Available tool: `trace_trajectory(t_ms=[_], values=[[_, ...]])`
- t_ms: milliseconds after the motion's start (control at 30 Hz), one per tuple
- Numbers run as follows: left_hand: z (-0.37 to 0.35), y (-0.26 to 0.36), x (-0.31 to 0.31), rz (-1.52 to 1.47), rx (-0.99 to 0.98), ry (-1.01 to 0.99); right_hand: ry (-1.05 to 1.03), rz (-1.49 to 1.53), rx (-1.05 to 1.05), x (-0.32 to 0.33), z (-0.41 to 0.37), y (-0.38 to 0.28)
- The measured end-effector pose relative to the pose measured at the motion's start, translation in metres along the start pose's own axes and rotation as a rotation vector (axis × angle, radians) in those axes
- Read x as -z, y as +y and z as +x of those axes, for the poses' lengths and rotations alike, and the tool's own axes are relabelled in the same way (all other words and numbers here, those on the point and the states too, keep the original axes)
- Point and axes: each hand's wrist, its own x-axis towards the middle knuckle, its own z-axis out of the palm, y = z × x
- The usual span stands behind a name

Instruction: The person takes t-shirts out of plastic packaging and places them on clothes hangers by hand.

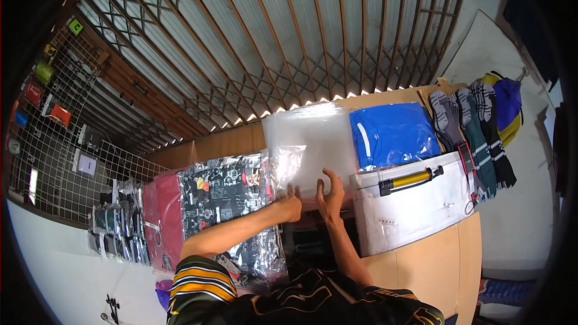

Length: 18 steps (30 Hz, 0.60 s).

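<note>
A stack of clear plastic bags (319, 138) lies in the middle of the table. At its lower left edge is my left hand (290, 204), fingers curled together near the plastic; what they hold, if anything, cannot be made out. My right hand (330, 195) is over the lower right part of the stack, its fingers apart and nothing in them. Left of the bags lies a packed black patterned garment (226, 198). A packed blue garment (394, 135) is to their right, above a white packed item (415, 204).
A yellow and black pump (412, 179) rests on the white item. Socks (475, 126) lie at the right. A maroon packed garment (162, 219) and more packets (120, 222) are at the left. Behind stands a folding metal gate (289, 36).
</note>
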Motion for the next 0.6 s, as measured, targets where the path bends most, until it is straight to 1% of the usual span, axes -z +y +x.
trace_trajectory(t_ms=[33,67,133,167,200,233,267,300,333,367,400,467,500,533,600], values=[[-0.009,0.007,0.005,0.003,0.014,0.186,-0.015,0.081,-0.049,-0.001,-0.002,0.002],[-0.017,0.015,0.012,0.002,0.014,0.187,-0.029,0.162,-0.1,-0.002,-0.004,0.003],[-0.054,0.036,0.056,-0.216,-0.085,-0.034,-0.046,0.178,-0.114,-0.001,-0.005,-0.001],[-0.038,0.038,0.043,-0.214,-0.086,-0.032,-0.062,0.193,-0.129,-0.001,-0.005,-0.002],[-0.012,0.038,0.017,-0.016,-0.062,-0.15,-0.06,0.191,-0.13,0.001,-0.005,-0.005],[-0.012,0.041,0.015,0.182,-0.04,-0.268,-0.049,0.16,-0.067,0.004,-0.006,-0.008],[-0.013,0.041,0.014,0.183,-0.045,-0.269,-0.038,0.129,-0.004,0.006,-0.008,-0.01],[-0.04,0.042,0.044,-0.03,0.015,-0.249,-0.037,0.125,-0.005,0.008,-0.012,-0.008],[-0.057,0.042,0.062,-0.243,0.076,-0.228,-0.032,0.039,0.034,0.009,-0.016,-0.005],[-0.052,0.041,0.058,-0.242,0.073,-0.227,-0.026,-0.047,0.072,0.009,-0.019,-0.001],[-0.043,0.038,0.052,-0.223,0.072,-0.246,-0.025,-0.05,0.072,0.009,-0.021,0.005],[-0.033,0.038,0.046,-0.204,0.067,-0.265,-0.021,-0.046,0.002,0.007,-0.026,0.02],[-0.031,0.04,0.044,-0.212,0.117,-0.242,-0.021,-0.05,0.002,0.005,-0.029,0.028],[-0.029,0.04,0.042,-0.221,0.169,-0.218,-0.013,-0.112,-0.03,0.003,-0.031,0.035],[-0.028,0.039,0.039,-0.229,0.159,-0.205,-0.002,-0.174,-0.06,0.003,-0.035,0.043]])
